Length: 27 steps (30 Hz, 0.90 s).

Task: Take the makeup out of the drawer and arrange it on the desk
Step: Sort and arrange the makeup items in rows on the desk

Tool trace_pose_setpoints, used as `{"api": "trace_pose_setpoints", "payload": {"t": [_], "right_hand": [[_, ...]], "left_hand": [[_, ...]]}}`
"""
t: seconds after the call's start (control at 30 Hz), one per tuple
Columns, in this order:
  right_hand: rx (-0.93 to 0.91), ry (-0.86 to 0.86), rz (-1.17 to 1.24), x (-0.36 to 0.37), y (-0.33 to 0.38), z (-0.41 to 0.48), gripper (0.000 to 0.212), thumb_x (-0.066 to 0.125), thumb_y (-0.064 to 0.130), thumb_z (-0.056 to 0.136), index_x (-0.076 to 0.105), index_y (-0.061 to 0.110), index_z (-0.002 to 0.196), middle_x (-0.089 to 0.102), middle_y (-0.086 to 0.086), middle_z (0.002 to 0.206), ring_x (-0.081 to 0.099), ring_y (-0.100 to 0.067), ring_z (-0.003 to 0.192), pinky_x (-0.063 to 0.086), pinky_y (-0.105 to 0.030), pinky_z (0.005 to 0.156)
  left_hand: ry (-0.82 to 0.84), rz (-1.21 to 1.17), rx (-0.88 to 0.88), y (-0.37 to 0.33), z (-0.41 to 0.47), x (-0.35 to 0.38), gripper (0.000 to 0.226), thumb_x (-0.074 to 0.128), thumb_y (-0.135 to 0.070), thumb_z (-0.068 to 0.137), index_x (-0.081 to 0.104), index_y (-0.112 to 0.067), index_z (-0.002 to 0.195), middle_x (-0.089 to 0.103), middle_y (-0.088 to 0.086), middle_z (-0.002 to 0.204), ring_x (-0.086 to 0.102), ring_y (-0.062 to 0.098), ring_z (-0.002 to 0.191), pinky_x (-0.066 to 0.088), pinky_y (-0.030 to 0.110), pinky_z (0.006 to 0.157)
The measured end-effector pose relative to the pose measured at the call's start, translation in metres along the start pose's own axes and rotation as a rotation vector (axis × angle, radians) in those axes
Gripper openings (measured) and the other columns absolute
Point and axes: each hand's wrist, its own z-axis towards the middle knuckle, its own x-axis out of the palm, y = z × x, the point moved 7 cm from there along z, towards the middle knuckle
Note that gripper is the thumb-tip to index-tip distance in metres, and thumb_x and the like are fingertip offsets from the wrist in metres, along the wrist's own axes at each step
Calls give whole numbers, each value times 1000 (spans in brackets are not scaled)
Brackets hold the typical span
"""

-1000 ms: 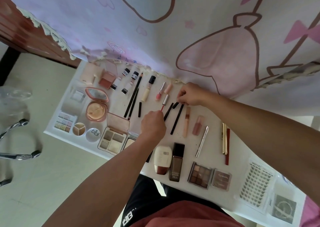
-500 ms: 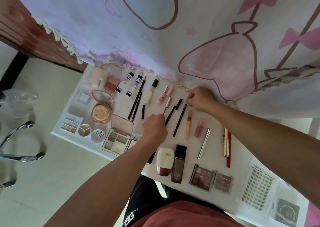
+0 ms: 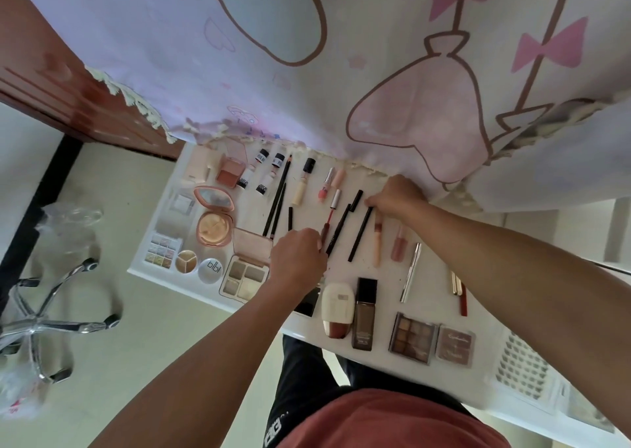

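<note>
Reaching into the pulled-out drawer (image 3: 433, 270), the left hand (image 3: 297, 259) curls its fingers round a red lip wand (image 3: 327, 225) while the right hand (image 3: 396, 196) pinches the far end of a black pencil (image 3: 360, 234); lifting both straight up should leave neighbours undisturbed.

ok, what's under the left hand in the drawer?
The left hand covers one edge of the open eyeshadow palette and part of a black compact. Its grip is on a dark red lip tube. Anything else beneath the fist is hidden.
</note>
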Motion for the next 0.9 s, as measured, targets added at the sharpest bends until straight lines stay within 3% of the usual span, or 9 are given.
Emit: {"api": "trace_pose_setpoints", "payload": {"t": [0.27, 0.47, 0.6, 0.67, 0.8, 0.9], "right_hand": [[-10, -43, 354, -10, -3, -15, 33, 74, 24, 73, 44, 13, 63, 45, -2, 61, 42, -17, 50, 30, -23, 46], [-20, 98, 817, -32, -3, -68, 17, 72, 18, 81, 61, 10, 71, 55, -2, 60, 38, -11, 44, 24, -18, 40], [-44, 201, 1023, -39, -9, -101, 9, 68, 16, 88, 66, 10, 82, 67, -4, 72, 45, -8, 50, 25, -18, 42], [-69, 273, 1097, -41, -11, -112, 9, 65, 16, 91, 68, 10, 85, 69, -6, 77, 49, -8, 53, 27, -20, 45], [-121, 383, 1148, -52, -18, -131, 23, 58, 30, 96, 69, 10, 96, 71, -8, 84, 56, -11, 58, 30, -22, 48], [-205, 384, 1040, -63, -20, -145, 33, 55, 34, 98, 70, 5, 104, 71, -9, 85, 59, -12, 61, 33, -23, 51]], "left_hand": [[-20, -89, 40, -5, -14, -16, 22, 60, -29, 91, 68, -17, 107, 71, 1, 98, 65, 20, 91, 52, 34, 81], [22, -284, 150, -27, -22, -32, 31, 58, -35, 93, 65, -13, 115, 69, 1, 103, 64, 16, 93, 52, 33, 87], [201, -483, 188, -36, -31, -31, 20, 51, -22, 98, 66, -11, 91, 68, 5, 74, 64, 16, 66, 57, 38, 72], [198, -507, 223, -37, -36, -35, 23, 51, -20, 99, 64, -9, 83, 61, 2, 62, 57, 14, 56, 53, 36, 63], [150, -438, 304, -41, -42, -50, 23, 51, -22, 99, 67, -7, 92, 47, -6, 56, 41, 5, 47, 36, 20, 51], [136, -361, 407, -48, -50, -60, 22, 51, -22, 99, 67, -8, 92, 47, -6, 57, 40, 3, 46, 32, 14, 49]]}}
